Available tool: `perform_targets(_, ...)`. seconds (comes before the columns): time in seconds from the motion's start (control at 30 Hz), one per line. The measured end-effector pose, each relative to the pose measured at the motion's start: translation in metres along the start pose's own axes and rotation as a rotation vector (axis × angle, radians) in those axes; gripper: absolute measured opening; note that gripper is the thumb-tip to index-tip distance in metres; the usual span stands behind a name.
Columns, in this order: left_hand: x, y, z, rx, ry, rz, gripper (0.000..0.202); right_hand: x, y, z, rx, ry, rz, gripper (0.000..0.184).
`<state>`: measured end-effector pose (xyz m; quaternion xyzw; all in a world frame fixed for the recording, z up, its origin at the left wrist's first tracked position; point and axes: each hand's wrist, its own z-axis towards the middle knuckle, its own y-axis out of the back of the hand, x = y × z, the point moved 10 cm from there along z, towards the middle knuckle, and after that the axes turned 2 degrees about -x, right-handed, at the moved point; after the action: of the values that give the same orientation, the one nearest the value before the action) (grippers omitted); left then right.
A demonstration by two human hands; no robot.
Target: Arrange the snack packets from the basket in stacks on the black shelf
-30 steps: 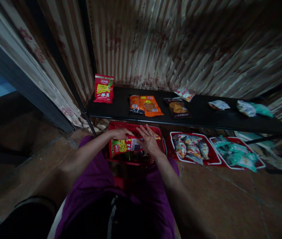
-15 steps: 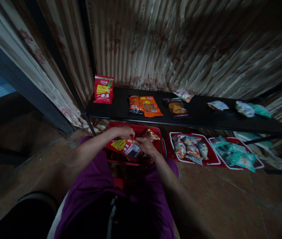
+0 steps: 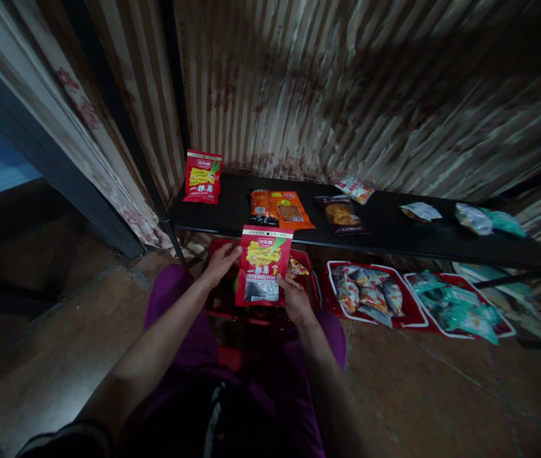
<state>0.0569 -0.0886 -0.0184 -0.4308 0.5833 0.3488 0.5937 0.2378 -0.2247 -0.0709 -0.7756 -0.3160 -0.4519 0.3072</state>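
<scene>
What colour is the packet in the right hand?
The packet is mostly red, as the head view shows.

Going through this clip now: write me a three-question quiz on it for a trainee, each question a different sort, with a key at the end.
1. True or false: the right hand grips the held red packet by its lower right side, as the camera sees it.

2. Multiple choice: which colour are most of the packets in the rightmost basket?
A. orange
B. blue-green
C. purple

3. Fill in the blank: another red packet sits at the ____ end of the black shelf, as the camera sees it.

Key: 1. True; 2. B; 3. left.
</scene>
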Motion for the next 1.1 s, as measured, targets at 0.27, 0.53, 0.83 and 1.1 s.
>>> perform_targets(0.27, 0.005, -0.008, -0.002, -0.184, 0.11, -0.27, 0.04, -0.013, -0.007, -0.015, 0.067, -0.029, -0.003, 0.035)
perform_targets(0.53, 0.011, -0.003, 0.0, -0.262, 0.116, -0.234, 0.036, -0.001, -0.016, -0.016, 0.087, 0.011, 0.038, 0.039)
perform_targets(0.83, -0.003, 0.002, -0.004, -0.276, 0.018, 0.003, 0.035, 0.029, -0.026, -0.006, 0.065, 0.092, 0.018, 0.044)
perform_targets(1.1, -0.001, 0.0, -0.007, -0.225, 0.077, -0.174, 0.039, 0.035, -0.029, 0.001, 0.078, 0.188, -0.054, 0.039)
